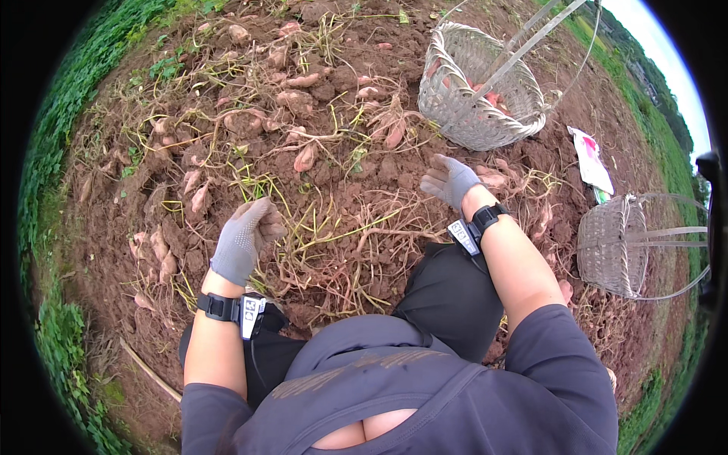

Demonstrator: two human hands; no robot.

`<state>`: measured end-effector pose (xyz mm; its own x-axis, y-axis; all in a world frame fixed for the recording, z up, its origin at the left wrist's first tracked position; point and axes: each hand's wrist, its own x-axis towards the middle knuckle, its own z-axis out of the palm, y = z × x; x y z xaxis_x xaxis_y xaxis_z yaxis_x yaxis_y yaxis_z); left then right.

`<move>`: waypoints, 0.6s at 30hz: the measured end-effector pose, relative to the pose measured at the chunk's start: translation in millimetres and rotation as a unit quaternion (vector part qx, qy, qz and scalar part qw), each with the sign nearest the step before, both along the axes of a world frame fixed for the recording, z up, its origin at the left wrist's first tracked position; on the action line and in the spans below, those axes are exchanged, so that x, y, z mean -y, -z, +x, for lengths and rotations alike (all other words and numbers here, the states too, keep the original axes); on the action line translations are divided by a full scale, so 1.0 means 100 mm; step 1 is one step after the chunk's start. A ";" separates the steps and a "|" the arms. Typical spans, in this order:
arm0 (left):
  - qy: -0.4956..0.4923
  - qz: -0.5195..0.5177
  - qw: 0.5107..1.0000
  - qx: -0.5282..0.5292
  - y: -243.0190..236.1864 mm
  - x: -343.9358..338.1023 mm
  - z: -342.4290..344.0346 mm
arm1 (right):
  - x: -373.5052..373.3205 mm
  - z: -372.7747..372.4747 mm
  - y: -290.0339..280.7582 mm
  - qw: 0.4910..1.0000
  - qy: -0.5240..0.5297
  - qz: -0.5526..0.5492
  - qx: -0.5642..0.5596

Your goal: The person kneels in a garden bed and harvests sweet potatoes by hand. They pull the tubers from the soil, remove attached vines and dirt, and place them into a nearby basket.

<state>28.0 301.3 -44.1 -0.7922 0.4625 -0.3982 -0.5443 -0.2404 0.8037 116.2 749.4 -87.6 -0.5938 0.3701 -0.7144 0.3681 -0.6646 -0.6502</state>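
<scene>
My left hand [247, 235], in a grey work glove, hovers over the soil at left of centre. Its fingers are loosely bent and nothing shows in them. My right hand [452, 182], gloved alike, is held with its fingers apart and holds nothing. Between the hands, cut vines and thin roots [356, 235] lie tangled on brown soil. Close to my right hand are sweet potatoes [493, 178] half in the dirt. Left of my left hand lie more sweet potatoes [161, 254], and another one [305, 158] sits farther ahead with its stem attached.
A large woven basket [485, 125] with some sweet potatoes in it stands ahead to the right. A second woven basket [610, 246] lies tilted at the right, near a white and pink bag [591, 161]. A stick [150, 370] lies at lower left. Green plants border the plot.
</scene>
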 end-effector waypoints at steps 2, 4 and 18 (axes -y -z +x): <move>-0.041 0.007 0.999 -0.025 -0.23 0.29 -0.17 | 0.05 -0.01 0.04 0.998 -0.057 -0.030 0.011; -0.097 -0.001 0.993 -0.063 -0.40 0.73 -0.33 | 0.07 -0.04 0.04 0.996 -0.077 -0.011 -0.031; -0.510 -0.071 0.830 0.214 1.55 3.74 1.19 | -0.12 0.22 0.21 0.987 -0.071 0.027 0.144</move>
